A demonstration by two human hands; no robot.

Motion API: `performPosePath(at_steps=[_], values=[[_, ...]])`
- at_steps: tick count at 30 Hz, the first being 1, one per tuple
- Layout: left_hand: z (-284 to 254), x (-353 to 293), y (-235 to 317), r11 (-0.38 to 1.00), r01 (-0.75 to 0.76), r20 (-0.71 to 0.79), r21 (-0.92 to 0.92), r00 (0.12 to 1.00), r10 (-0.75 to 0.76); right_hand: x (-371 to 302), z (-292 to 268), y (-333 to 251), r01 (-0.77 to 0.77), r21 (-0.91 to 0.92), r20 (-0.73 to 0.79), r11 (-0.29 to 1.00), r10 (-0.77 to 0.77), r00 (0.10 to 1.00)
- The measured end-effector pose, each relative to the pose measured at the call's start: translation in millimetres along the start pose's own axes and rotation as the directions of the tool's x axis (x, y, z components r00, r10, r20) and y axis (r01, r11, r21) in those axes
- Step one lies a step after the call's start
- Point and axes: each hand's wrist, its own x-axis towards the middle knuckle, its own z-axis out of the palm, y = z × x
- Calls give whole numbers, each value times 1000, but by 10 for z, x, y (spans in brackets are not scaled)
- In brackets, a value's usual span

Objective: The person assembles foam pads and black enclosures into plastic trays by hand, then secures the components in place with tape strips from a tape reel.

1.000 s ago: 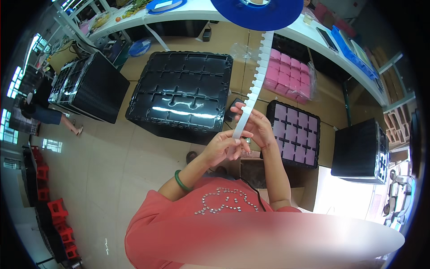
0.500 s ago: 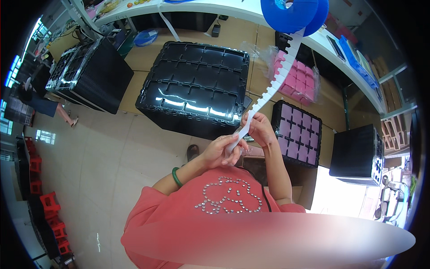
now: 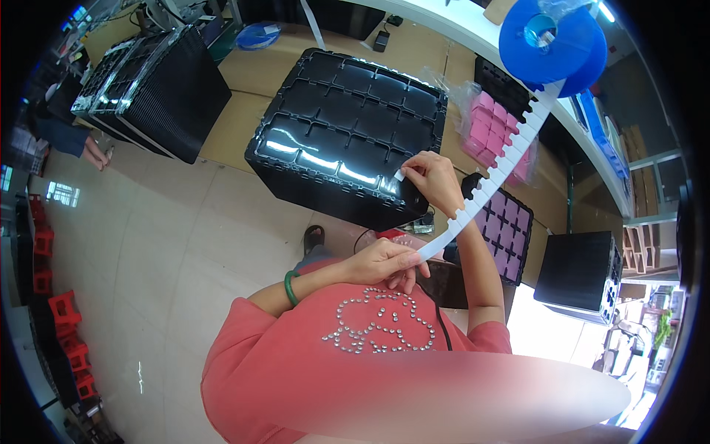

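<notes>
A long white strip (image 3: 492, 185) with a notched edge runs down from a blue reel (image 3: 518, 52). My left hand (image 3: 386, 263), near my body, is closed on its lower end. My right hand (image 3: 436, 180) pinches a small white piece (image 3: 400, 175) between thumb and fingertips. It is at the near right corner of a tall stack of black trays (image 3: 347, 118), whose glossy top is moulded into compartments. Whether the piece touches the top tray I cannot tell. The strip passes in front of my right wrist.
Beyond my right arm lie a black tray with purple blocks (image 3: 510, 235) and a bagged pink tray (image 3: 489, 126). More black stacks stand at left (image 3: 170, 96) and right (image 3: 577, 270). A white shelf (image 3: 436, 18) curves overhead. Red stools (image 3: 65, 309) line the far left.
My right hand has left the strip and moved forward to the black stack with a small white piece. My left hand keeps the strip's end. The view has shifted, moving the reel rightward.
</notes>
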Motion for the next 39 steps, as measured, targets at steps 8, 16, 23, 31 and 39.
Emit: performPosePath(at_steps=[8, 16, 23, 31, 39], values=[[-189, -112, 36, 998, -14, 36, -53, 999, 16, 138, 10, -173, -79, 0, 46, 997, 79, 996], [-293, -169, 36, 997, -51, 18, -61, 998, 53, 180, 159, -197, 256, -325, 61, 910, -250, 966], [-306, -205, 66, 997, -65, 19, -42, 998, 66, 85, 245, -260, 272, -439, 60, 856, -274, 960], [-227, -132, 82, 999, -28, 39, -16, 999, 29, -18, 102, -214, 168, -149, -40, 974, -175, 984], [-257, -243, -29, 986, -49, -108, -162, 994, 32, -1607, -576, 103, -625, 288, 383, 725, 512, 769]])
